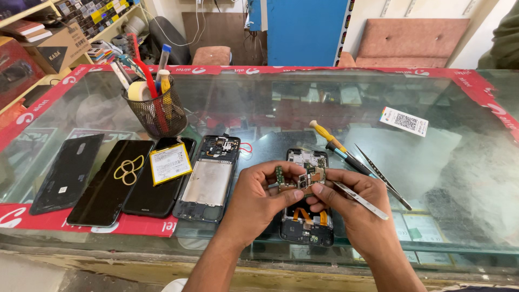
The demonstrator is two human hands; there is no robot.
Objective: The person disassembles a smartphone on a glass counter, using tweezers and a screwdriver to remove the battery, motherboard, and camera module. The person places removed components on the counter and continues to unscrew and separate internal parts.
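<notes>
Held in the left hand [259,194], pinched between thumb and fingers: a small circuit board [294,178], lifted just above an opened phone [306,197]. Met from the other side by the right hand [351,203], fingertips closed on the board's right end, a pair of steel tweezers [359,200] tucked in the same grip and pointing away to the right. Lay crosswise between both hands, that board, long axis left to right, while the phone beneath ran lengthwise away from the body; equally near either hand. Possibly some connector still attached underneath, too hidden to tell. Rested left of these, four more phone parts [162,178] side by side. Stood farther back, a screwdriver [338,148] and a mesh tool cup [154,111].
</notes>
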